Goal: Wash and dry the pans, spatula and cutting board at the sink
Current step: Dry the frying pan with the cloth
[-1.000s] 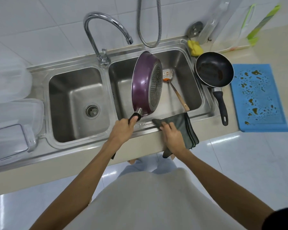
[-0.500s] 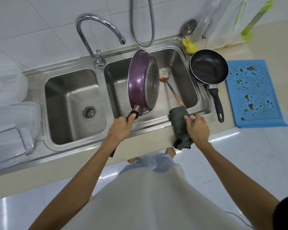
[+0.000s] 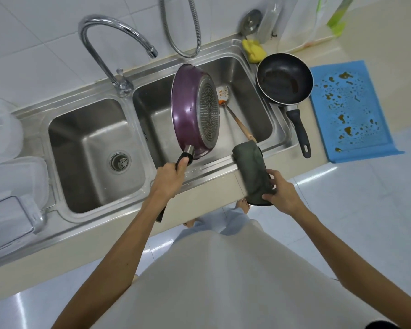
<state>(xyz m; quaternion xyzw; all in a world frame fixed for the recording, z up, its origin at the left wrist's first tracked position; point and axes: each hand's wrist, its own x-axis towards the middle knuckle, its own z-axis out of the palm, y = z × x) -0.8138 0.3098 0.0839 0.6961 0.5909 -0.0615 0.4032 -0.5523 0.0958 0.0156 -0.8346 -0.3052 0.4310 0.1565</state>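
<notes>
My left hand (image 3: 170,178) grips the black handle of a purple pan (image 3: 190,110), held on edge over the right sink basin (image 3: 152,108) with its metal base facing right. My right hand (image 3: 281,194) holds a folded dark green cloth (image 3: 252,172) above the sink's front rim. A spatula (image 3: 233,115) with a wooden handle lies in the right basin behind the pan, its blade stained orange. A black pan (image 3: 284,78) sits on the sink's right rim, handle toward me. A blue cutting board (image 3: 349,110) spotted with brown sauce lies on the counter at the right.
The curved faucet (image 3: 114,43) stands between the basins; the left basin (image 3: 93,153) has a drain strainer. A yellow sponge (image 3: 254,49) lies at the back right corner. Clear plastic containers (image 3: 12,184) stand at the left. A metal hose (image 3: 183,27) hangs on the tiled wall.
My right hand picked the green cloth off the sink's front rim and lifted it to the right. The purple pan stayed tilted in my left hand.
</notes>
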